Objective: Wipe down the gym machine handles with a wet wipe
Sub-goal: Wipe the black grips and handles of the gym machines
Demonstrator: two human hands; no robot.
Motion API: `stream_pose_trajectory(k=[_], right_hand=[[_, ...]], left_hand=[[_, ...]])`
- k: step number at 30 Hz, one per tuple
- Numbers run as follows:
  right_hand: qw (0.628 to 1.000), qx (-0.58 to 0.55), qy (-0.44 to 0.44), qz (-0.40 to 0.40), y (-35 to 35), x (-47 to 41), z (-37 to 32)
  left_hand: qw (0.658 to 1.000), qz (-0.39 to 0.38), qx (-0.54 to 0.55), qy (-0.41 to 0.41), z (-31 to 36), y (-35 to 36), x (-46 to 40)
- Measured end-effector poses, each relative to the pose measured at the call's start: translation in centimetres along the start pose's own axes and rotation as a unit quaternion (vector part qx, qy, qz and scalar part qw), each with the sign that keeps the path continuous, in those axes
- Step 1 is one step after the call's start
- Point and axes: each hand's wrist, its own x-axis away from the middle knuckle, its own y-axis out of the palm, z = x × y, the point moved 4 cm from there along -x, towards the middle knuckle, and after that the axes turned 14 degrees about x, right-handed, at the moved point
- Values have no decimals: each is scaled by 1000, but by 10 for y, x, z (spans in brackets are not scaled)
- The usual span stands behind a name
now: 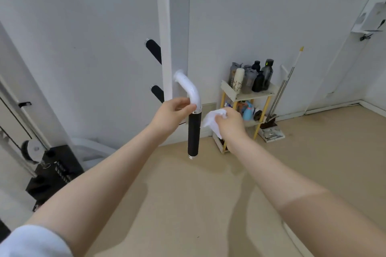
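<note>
A white curved tube (191, 89) comes off the machine's white upright and ends in a black foam handle (194, 133) that hangs downward. My left hand (172, 113) grips the white tube just above the handle's metal collar. My right hand (228, 124) holds a crumpled white wet wipe (212, 120) just to the right of the black grip, close to it; whether the wipe touches the grip is unclear. Two more black handles (154, 49) (157, 93) stick out on the upright's left side.
A small yellow-legged shelf (253, 95) with several bottles stands by the wall at right, a mop (287, 81) leaning beside it. The black weight stack (54, 171) and pulley (31, 149) are at lower left. Beige floor (208, 194) spreads below.
</note>
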Motion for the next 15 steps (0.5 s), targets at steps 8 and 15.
stream_pose_trajectory(k=[8, 15], right_hand=[[911, -319, -134, -225, 27, 13, -8], [967, -238, 26, -82, 63, -1, 32]], left_hand=[[997, -43, -71, -5, 12, -7, -25], [993, -104, -59, 9, 7, -14, -38]])
